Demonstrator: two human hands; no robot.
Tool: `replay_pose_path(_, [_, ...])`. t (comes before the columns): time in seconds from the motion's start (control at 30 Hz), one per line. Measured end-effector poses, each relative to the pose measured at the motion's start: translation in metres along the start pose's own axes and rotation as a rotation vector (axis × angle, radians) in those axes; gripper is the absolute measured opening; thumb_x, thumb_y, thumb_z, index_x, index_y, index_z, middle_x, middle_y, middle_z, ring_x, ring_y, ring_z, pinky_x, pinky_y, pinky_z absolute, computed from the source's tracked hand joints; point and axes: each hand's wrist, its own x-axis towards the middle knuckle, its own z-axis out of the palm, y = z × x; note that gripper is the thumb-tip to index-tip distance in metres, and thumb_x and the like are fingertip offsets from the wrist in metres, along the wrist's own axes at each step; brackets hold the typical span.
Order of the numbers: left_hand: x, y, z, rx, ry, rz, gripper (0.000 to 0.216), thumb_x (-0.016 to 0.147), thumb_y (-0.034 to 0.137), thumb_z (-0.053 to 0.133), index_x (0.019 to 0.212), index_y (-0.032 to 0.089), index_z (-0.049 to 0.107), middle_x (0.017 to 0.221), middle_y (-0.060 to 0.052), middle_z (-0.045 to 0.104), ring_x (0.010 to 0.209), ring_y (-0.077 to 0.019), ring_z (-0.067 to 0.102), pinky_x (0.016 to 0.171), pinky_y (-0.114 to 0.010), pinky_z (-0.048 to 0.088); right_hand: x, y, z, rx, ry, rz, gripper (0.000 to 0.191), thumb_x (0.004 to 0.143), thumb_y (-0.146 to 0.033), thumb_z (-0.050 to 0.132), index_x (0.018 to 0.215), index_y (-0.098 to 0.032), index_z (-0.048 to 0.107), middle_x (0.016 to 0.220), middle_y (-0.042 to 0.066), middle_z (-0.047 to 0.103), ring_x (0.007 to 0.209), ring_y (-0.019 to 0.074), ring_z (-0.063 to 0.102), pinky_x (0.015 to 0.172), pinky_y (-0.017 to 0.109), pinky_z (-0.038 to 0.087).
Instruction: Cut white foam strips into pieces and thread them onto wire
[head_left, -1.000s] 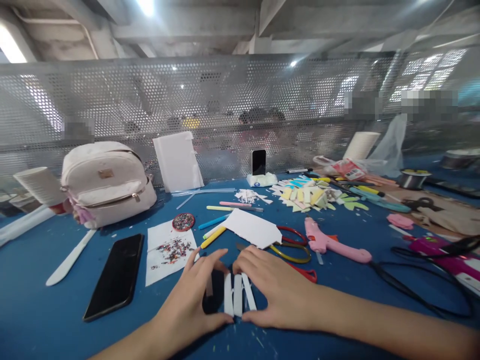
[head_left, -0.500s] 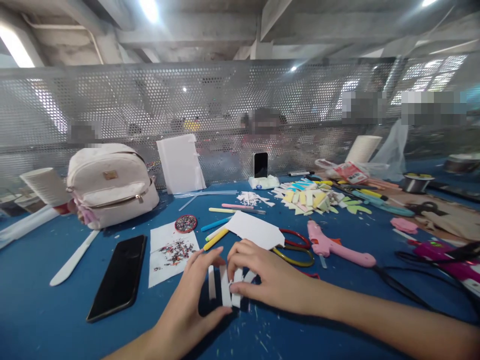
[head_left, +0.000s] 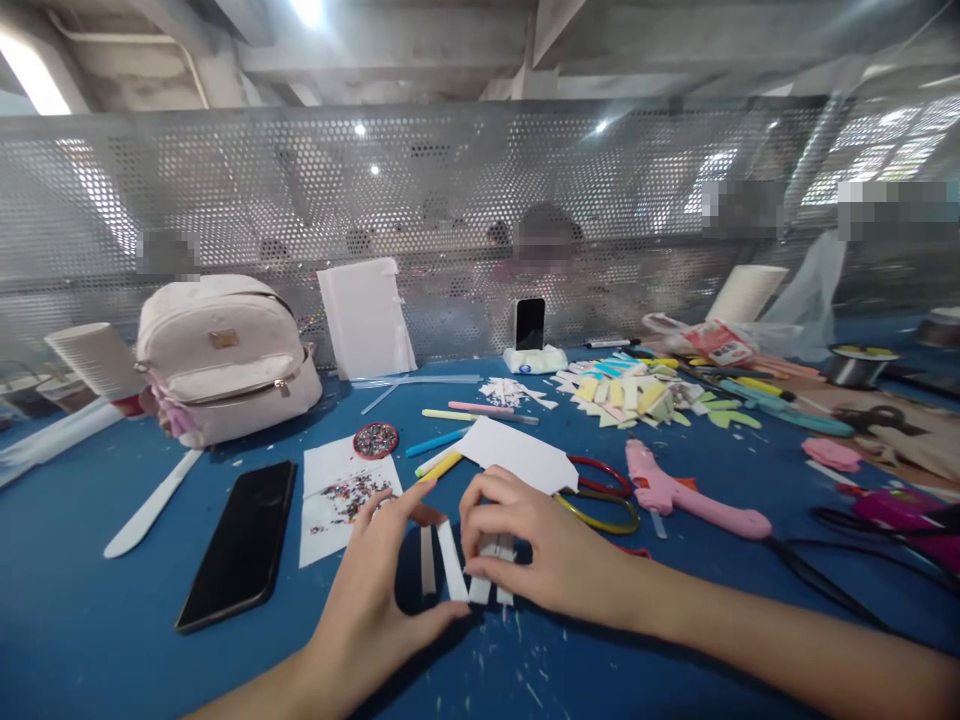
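Note:
My left hand (head_left: 375, 575) holds a slim white strip (head_left: 451, 562) lengthwise, thumb at its near end and forefinger at its far end. A second pale strip (head_left: 427, 562) lies on the blue table inside the curve of that hand. Beside it my right hand (head_left: 544, 545) is closed, its fingertips on another white strip (head_left: 481, 582); they partly hide it. One more white strip (head_left: 505, 570) shows under the right palm. Just beyond the right hand, a white card (head_left: 517, 455) rests over markers and scissors (head_left: 604, 512).
A black phone (head_left: 238, 545), a white plastic knife (head_left: 150, 510) and a paper with glitter bits (head_left: 319, 500) lie left. At right are a pink glue gun (head_left: 694, 495) and its cable. Behind stand a backpack (head_left: 225, 365) and a pile of coloured paper pieces (head_left: 626, 390).
The white strips under my right hand have shifted right and now stand nearly side by side. The strip in my left hand leans more. The whole view has shifted slightly.

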Motion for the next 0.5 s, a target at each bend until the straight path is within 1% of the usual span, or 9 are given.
replay_pose_path(0.07, [0.001, 0.000, -0.001, -0.009, 0.002, -0.025, 0.092, 0.076, 0.019, 0.080, 0.147, 0.033, 0.022, 0.117, -0.006, 0.064, 0.110, -0.0308, 0.062, 0.108, -0.062, 0.035, -0.001, 0.003, -0.002, -0.001, 0.020, -0.007, 0.011, 0.086, -0.013, 0.073, 0.081, -0.021, 0.067, 0.096, 0.002, 0.060, 0.095, 0.0206, 0.055, 0.083, 0.032, 0.042])
replay_pose_path(0.17, [0.002, 0.000, -0.001, -0.003, -0.018, -0.039, 0.088, 0.077, 0.019, 0.079, 0.145, 0.032, 0.024, 0.117, -0.006, 0.064, 0.113, -0.0314, 0.060, 0.108, -0.063, 0.032, 0.000, 0.009, -0.003, 0.039, 0.065, 0.021, 0.009, 0.088, -0.017, 0.073, 0.081, -0.020, 0.067, 0.090, 0.001, 0.061, 0.091, 0.0196, 0.055, 0.081, 0.031, 0.041])
replay_pose_path(0.27, [0.004, 0.000, 0.000, 0.042, -0.100, -0.053, 0.090, 0.076, 0.023, 0.081, 0.146, 0.032, 0.025, 0.119, -0.007, 0.064, 0.116, -0.0337, 0.057, 0.109, -0.065, 0.030, 0.002, 0.015, -0.003, 0.127, 0.086, 0.066, 0.010, 0.090, -0.019, 0.072, 0.081, -0.020, 0.068, 0.084, -0.001, 0.063, 0.084, 0.0174, 0.056, 0.078, 0.029, 0.041])
replay_pose_path(0.37, [0.008, 0.002, -0.001, 0.063, -0.180, -0.053, 0.093, 0.072, 0.035, 0.086, 0.147, 0.029, 0.031, 0.125, -0.010, 0.064, 0.117, -0.0363, 0.055, 0.109, -0.065, 0.030, 0.004, 0.018, 0.000, 0.161, 0.104, 0.097, 0.010, 0.089, -0.021, 0.072, 0.080, -0.020, 0.069, 0.083, -0.001, 0.064, 0.080, 0.0163, 0.056, 0.074, 0.027, 0.041])
replay_pose_path(0.4, [0.009, 0.004, -0.002, 0.065, -0.187, -0.046, 0.089, 0.071, 0.039, 0.087, 0.144, 0.028, 0.036, 0.129, -0.011, 0.062, 0.120, -0.0372, 0.054, 0.109, -0.065, 0.031, 0.004, 0.018, 0.001, 0.158, 0.106, 0.102, 0.010, 0.089, -0.021, 0.072, 0.080, -0.020, 0.069, 0.083, -0.001, 0.064, 0.079, 0.0162, 0.056, 0.073, 0.027, 0.041])
replay_pose_path(0.43, [0.010, 0.005, -0.003, 0.067, -0.184, -0.037, 0.079, 0.072, 0.042, 0.086, 0.138, 0.027, 0.045, 0.132, -0.012, 0.060, 0.123, -0.0380, 0.052, 0.109, -0.063, 0.032, 0.004, 0.018, 0.002, 0.154, 0.105, 0.105, 0.010, 0.089, -0.022, 0.073, 0.080, -0.020, 0.070, 0.082, -0.001, 0.064, 0.078, 0.0160, 0.056, 0.072, 0.027, 0.041])
replay_pose_path(0.5, [0.011, 0.009, -0.004, 0.075, -0.157, -0.020, 0.047, 0.078, 0.043, 0.080, 0.117, 0.025, 0.060, 0.139, -0.012, 0.056, 0.128, -0.0378, 0.048, 0.107, -0.059, 0.037, 0.004, 0.017, 0.005, 0.145, 0.101, 0.113, 0.009, 0.088, -0.022, 0.074, 0.080, -0.020, 0.071, 0.080, -0.002, 0.065, 0.077, 0.0157, 0.057, 0.071, 0.026, 0.040])
